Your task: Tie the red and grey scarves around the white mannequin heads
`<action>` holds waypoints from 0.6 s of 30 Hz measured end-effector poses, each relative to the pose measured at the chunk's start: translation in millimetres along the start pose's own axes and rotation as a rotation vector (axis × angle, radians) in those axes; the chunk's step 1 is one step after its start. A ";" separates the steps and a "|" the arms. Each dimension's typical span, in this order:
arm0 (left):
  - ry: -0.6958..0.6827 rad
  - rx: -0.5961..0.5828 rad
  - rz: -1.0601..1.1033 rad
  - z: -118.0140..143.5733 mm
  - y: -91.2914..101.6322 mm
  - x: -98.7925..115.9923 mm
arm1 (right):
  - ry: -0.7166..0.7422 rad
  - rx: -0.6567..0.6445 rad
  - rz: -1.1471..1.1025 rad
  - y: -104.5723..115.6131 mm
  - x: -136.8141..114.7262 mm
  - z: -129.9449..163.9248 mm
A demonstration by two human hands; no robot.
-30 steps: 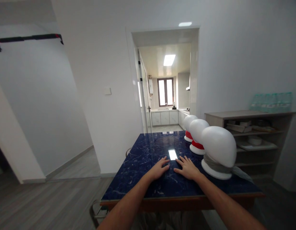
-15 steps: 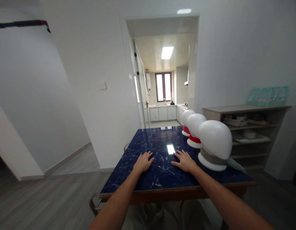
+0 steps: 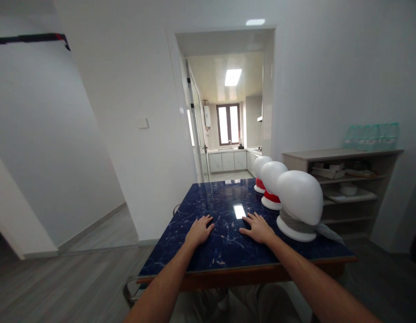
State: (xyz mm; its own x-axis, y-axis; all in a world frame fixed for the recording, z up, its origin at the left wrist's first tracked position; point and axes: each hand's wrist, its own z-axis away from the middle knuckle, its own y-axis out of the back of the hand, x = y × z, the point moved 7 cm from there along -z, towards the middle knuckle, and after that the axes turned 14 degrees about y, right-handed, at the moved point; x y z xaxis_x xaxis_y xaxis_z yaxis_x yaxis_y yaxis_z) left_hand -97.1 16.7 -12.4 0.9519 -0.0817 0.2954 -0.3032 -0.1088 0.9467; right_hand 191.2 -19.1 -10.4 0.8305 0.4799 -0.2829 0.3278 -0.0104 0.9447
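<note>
My left hand (image 3: 199, 230) lies palm down on the dark blue marble-patterned table (image 3: 224, 260), its fingers stretched out and nothing in it. To its right, my right hand (image 3: 258, 227) also rests flat on the tabletop, fingers spread and holding nothing. Closest to that hand is a white mannequin head (image 3: 299, 197) with a grey band round its neck. Behind it stand two more white heads, a middle one (image 3: 275, 177) and a far one (image 3: 262, 166), each with red cloth round the neck. A greyish, see-through item (image 3: 329, 233) lies partly hidden behind the nearest head.
A wooden shelf unit (image 3: 342, 154) with dishes and boxes stands at the right against the wall. On it sits a pack of bottles (image 3: 372, 137). Beyond the table, a doorway opens onto a kitchen with white cabinets (image 3: 228, 160). A metal chair frame (image 3: 129, 289) shows at the table's left corner.
The whole view has shifted slightly, with things sitting a little lower and further left. Both hands stay flat on the table in the same places.
</note>
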 end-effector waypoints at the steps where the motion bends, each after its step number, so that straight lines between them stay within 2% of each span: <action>1: -0.001 0.000 0.001 0.0 0.0 0.0 | 0.002 0.004 0.000 0.0 0.3 -0.1; 18: 0.003 0.001 0.012 -0.2 -0.4 -0.1 | 0.003 0.014 0.014 0.2 0.0 -0.6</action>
State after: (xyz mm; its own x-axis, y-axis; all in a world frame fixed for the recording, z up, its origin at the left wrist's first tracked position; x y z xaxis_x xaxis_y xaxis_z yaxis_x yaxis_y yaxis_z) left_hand -97.0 17.0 -12.8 0.9481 -0.0806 0.3075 -0.3150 -0.1083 0.9429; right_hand 191.1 -18.6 -10.1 0.8336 0.4822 -0.2695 0.3229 -0.0296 0.9460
